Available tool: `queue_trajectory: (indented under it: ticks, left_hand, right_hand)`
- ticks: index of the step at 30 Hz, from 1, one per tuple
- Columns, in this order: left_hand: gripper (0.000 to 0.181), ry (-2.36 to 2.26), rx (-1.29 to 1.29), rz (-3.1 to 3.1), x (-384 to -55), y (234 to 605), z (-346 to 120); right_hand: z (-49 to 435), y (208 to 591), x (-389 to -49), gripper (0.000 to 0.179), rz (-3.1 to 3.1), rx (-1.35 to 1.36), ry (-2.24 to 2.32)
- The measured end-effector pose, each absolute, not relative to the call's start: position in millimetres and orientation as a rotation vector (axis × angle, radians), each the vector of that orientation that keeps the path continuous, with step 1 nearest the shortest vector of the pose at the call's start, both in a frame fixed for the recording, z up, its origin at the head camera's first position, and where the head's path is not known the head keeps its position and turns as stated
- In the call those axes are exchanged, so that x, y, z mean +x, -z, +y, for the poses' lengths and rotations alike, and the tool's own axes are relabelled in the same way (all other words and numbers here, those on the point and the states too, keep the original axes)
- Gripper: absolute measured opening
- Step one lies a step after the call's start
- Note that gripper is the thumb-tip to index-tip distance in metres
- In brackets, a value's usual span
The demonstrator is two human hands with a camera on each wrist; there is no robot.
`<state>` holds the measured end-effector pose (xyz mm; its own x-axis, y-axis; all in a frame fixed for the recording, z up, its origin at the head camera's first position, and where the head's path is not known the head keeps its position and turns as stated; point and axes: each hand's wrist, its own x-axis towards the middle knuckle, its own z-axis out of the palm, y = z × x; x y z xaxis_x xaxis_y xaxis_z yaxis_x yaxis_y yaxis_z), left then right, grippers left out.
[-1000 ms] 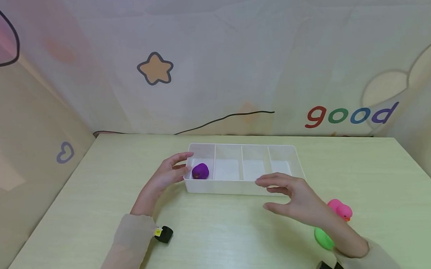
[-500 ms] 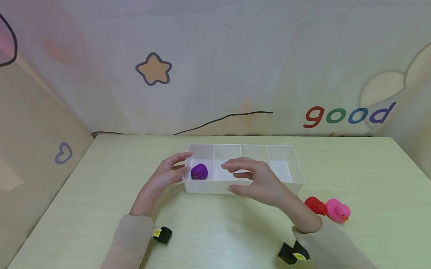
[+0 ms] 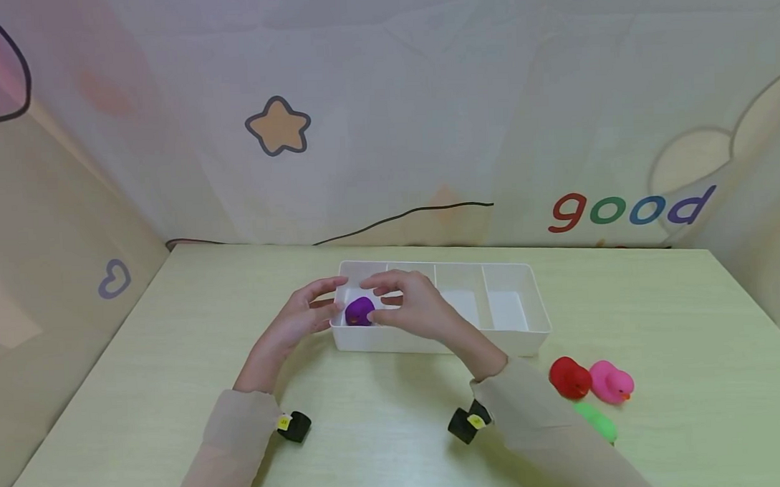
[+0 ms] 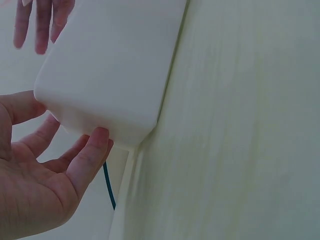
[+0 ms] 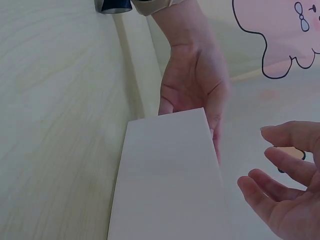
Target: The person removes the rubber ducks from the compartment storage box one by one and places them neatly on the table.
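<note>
A purple rubber duck sits in the leftmost compartment of a white divided box. My left hand holds the box's left end, thumb and index at its rim. In the left wrist view, the other fingers of that hand lie against the end wall. Over the left compartments my right hand is spread, its thumb overlapping the duck's right edge in the head view. The right wrist view shows its fingers apart, with nothing between them.
Right of the box, a red duck and a pink duck stand side by side on the table. A green duck, partly hidden by the right sleeve, lies in front of them. A printed cloth hangs behind.
My right hand has moved left across the box to the purple duck, uncovering the red duck. My left hand stays at the box's end.
</note>
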<state>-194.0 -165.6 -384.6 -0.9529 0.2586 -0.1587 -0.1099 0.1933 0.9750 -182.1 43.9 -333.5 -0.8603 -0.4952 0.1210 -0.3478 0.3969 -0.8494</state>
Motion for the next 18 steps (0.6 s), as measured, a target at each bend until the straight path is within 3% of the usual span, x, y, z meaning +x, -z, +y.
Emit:
queue_trajectory:
  ticks: [9, 18]
  left_hand:
    - [0.046, -1.820, 0.147, 2.182, -194.4, 385.4, -165.5]
    - [0.047, -1.819, 0.163, 2.186, -194.5, 386.3, -167.2]
  right_hand:
    - [26.1, 341.0, -204.7, 0.041, 2.513, -0.654, 1.282]
    - [13.9, 343.7, -214.6, 0.035, 2.570, -0.752, 1.131]
